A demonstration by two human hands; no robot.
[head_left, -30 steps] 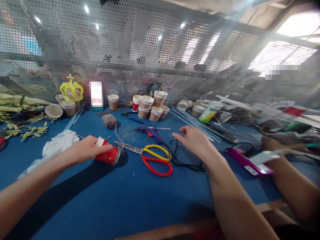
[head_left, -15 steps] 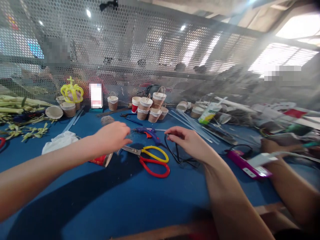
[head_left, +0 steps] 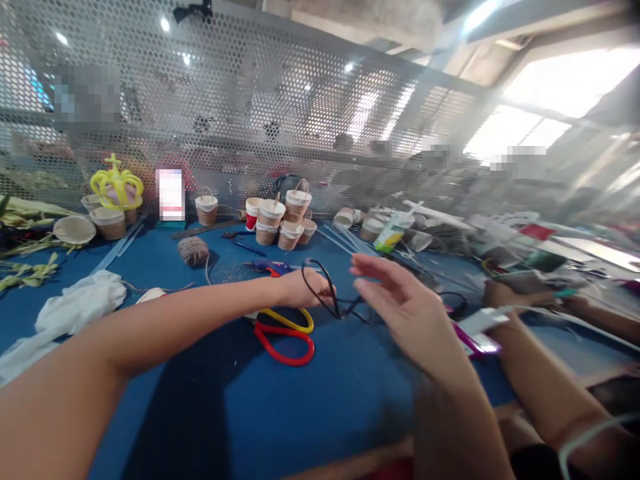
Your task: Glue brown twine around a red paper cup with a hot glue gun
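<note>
My left hand (head_left: 306,288) reaches across the middle of the blue table, its fingers closed around a black cord (head_left: 339,308) that loops up over them. Just right of it, my right hand (head_left: 393,293) is raised with its fingers stretched out, holding nothing. Behind my left hand lies a blue hot glue gun (head_left: 262,266), partly covered. Scissors with one red and one yellow handle (head_left: 285,345) rest under my left wrist, their blades hidden by my forearm.
A twine ball (head_left: 193,251) and white cloth (head_left: 83,301) lie left. Small cups (head_left: 269,232) are stacked at the back beside a phone (head_left: 171,195). Clear glue sticks lie behind my right hand. Another person's arm (head_left: 535,360) and a purple power strip (head_left: 483,341) are at right.
My left hand has moved right onto the black cord and lifted a loop of it. My right hand has let go of the cord and spread its fingers. The view has turned rightward.
</note>
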